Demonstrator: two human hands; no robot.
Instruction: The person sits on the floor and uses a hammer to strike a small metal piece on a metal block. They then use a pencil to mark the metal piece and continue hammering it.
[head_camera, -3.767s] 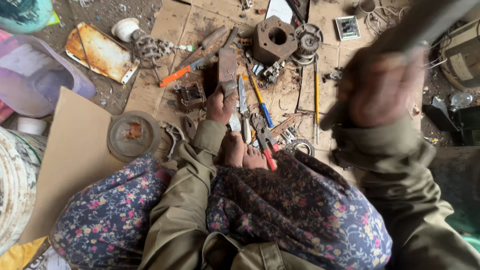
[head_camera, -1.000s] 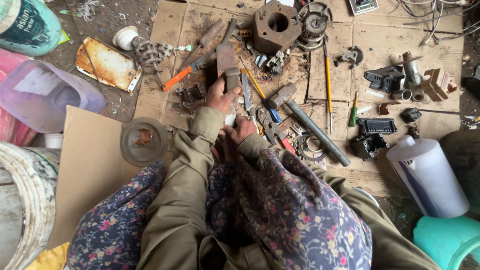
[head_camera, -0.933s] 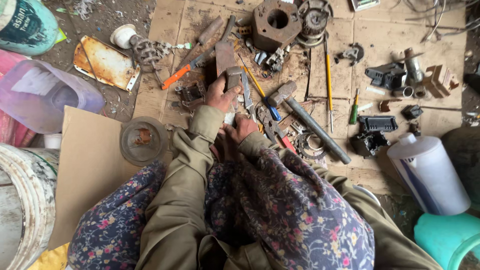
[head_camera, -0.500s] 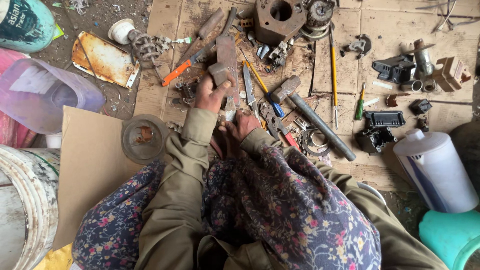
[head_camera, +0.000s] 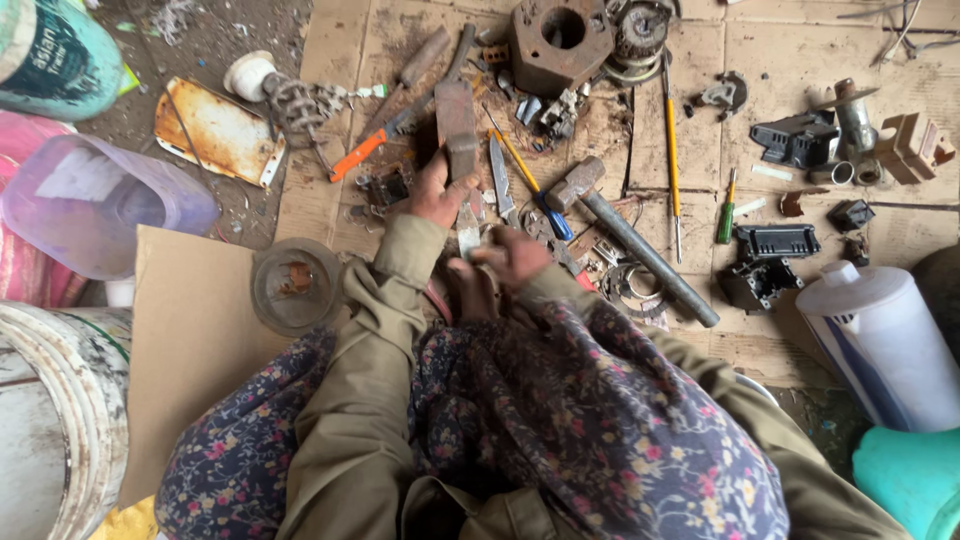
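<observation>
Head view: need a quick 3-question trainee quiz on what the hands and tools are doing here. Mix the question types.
1. True or false: the left hand rests on the rusty flat metal bar.
2. Which tool lies just right of the right hand, head up and handle running down to the right?
A. hammer
B. saw
C. paintbrush
3. Fill in: the knife left of the bar has an ______ handle.

Key
1. True; the fingers lie on the bar's lower end.
2. A
3. orange
</observation>
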